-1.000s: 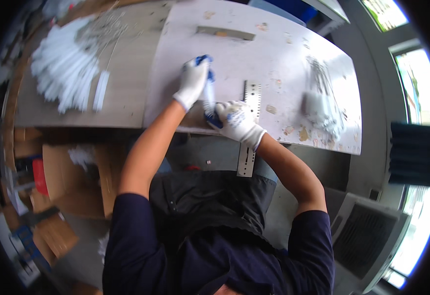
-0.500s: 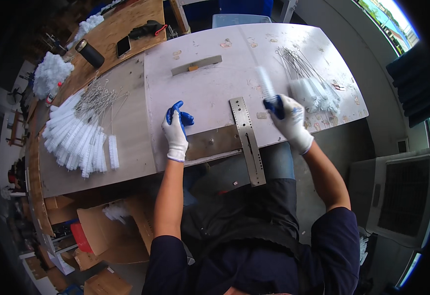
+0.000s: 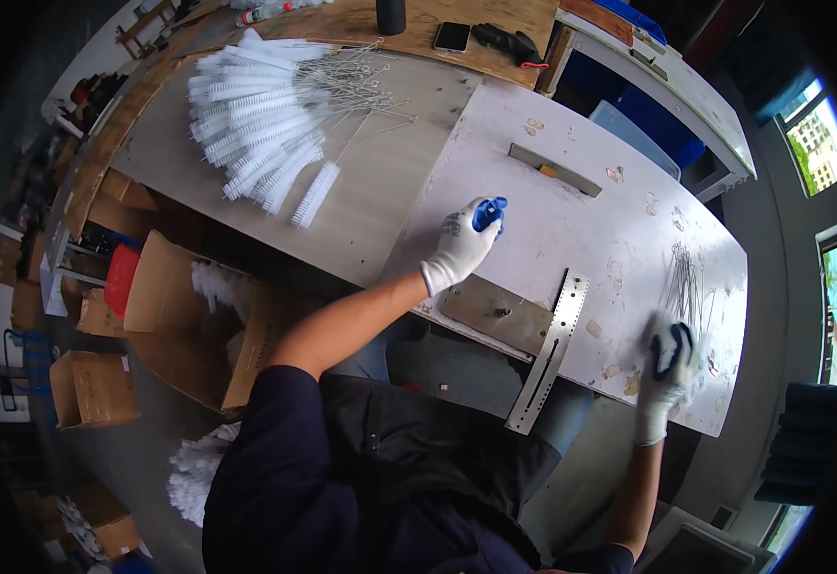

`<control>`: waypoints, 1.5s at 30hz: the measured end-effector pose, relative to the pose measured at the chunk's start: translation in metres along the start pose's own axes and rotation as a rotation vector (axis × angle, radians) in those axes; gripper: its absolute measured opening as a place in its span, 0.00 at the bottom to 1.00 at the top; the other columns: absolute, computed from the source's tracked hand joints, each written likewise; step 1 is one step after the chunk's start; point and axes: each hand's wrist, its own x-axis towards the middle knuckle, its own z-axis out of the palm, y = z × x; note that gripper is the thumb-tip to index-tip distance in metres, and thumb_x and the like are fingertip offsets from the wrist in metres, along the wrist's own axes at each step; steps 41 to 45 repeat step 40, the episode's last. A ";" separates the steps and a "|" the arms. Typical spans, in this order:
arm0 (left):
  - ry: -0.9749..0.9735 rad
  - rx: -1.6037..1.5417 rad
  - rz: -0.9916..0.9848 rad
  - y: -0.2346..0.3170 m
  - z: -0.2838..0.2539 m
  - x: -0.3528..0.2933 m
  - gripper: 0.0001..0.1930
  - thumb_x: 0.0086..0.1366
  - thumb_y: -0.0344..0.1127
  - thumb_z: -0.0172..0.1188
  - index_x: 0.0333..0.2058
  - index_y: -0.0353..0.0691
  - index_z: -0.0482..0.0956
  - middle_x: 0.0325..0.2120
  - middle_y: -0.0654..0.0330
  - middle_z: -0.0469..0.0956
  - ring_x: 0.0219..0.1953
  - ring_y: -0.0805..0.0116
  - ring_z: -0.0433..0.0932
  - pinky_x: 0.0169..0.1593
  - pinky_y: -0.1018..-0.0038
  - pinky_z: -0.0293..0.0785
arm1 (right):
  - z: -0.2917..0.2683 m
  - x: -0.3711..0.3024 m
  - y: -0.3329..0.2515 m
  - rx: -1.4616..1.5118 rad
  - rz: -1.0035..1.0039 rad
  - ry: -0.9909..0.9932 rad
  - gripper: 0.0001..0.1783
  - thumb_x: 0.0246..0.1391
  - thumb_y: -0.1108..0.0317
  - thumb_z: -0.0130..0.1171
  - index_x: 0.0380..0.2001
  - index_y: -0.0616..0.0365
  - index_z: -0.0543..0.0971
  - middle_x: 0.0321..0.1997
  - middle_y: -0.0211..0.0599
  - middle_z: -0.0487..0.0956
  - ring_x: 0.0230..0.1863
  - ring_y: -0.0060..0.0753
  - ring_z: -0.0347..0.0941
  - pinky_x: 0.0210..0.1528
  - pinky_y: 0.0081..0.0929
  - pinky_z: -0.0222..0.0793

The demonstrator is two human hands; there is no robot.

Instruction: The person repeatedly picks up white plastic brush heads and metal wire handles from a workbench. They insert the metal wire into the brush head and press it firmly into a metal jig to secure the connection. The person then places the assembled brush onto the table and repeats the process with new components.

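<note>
My left hand (image 3: pixel 466 239), in a white glove with blue palm and fingers, hovers above the pale tabletop with its fingers curled together. What they hold, if anything, is too small to make out. At the right end of the table, my right hand (image 3: pixel 672 368), gloved alike and smeared by motion, lies over the bristle ends of a small brush pile; their wire handles (image 3: pixel 691 282) stick out beyond it. A slotted metal bar (image 3: pixel 550 349) crosses the table's front edge between my hands, beside a flat metal plate (image 3: pixel 495 314).
White-bristled wire brushes (image 3: pixel 256 120) are fanned out at the left, one lying apart (image 3: pixel 315 194). A grey metal strip (image 3: pixel 557 170) sits farther back. Behind are a phone (image 3: pixel 452 37), a black bottle (image 3: pixel 391 15) and a black glove (image 3: pixel 509 43). An open cardboard box (image 3: pixel 175 320) stands lower left.
My view has swung to the right. My right hand has carried a brush over to the right-hand pile, where that brush no longer stands out. My left hand's fingers have curled in.
</note>
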 end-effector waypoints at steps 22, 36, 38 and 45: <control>0.369 1.294 -0.075 -0.025 -0.053 0.433 0.44 0.60 0.59 0.62 0.68 0.40 0.60 0.62 0.37 0.68 0.67 0.38 0.64 0.69 0.42 0.54 | 0.099 -0.013 -0.094 0.404 -0.242 -0.711 0.41 0.46 0.52 0.69 0.61 0.60 0.69 0.66 0.50 0.68 0.66 0.60 0.63 0.67 0.63 0.54; 0.215 0.717 -0.134 0.001 -0.092 0.359 0.32 0.51 0.55 0.73 0.44 0.31 0.81 0.39 0.51 0.81 0.39 0.56 0.81 0.40 0.63 0.79 | 0.091 -0.015 -0.098 0.452 -0.229 -0.596 0.35 0.48 0.54 0.69 0.54 0.65 0.73 0.61 0.54 0.70 0.64 0.62 0.63 0.66 0.64 0.55; 0.147 0.222 -0.226 -0.002 -0.089 0.335 0.28 0.55 0.51 0.74 0.45 0.34 0.80 0.29 0.57 0.78 0.27 0.61 0.79 0.28 0.63 0.79 | 0.089 -0.018 -0.097 0.455 -0.223 -0.556 0.34 0.49 0.55 0.69 0.54 0.66 0.73 0.61 0.54 0.70 0.65 0.61 0.63 0.67 0.64 0.55; -0.023 -0.347 -0.260 -0.026 -0.103 0.312 0.25 0.59 0.50 0.72 0.51 0.46 0.78 0.27 0.58 0.78 0.24 0.59 0.78 0.25 0.56 0.80 | 0.091 -0.021 -0.095 0.459 -0.237 -0.543 0.36 0.48 0.53 0.70 0.55 0.66 0.73 0.61 0.54 0.70 0.66 0.60 0.62 0.67 0.64 0.54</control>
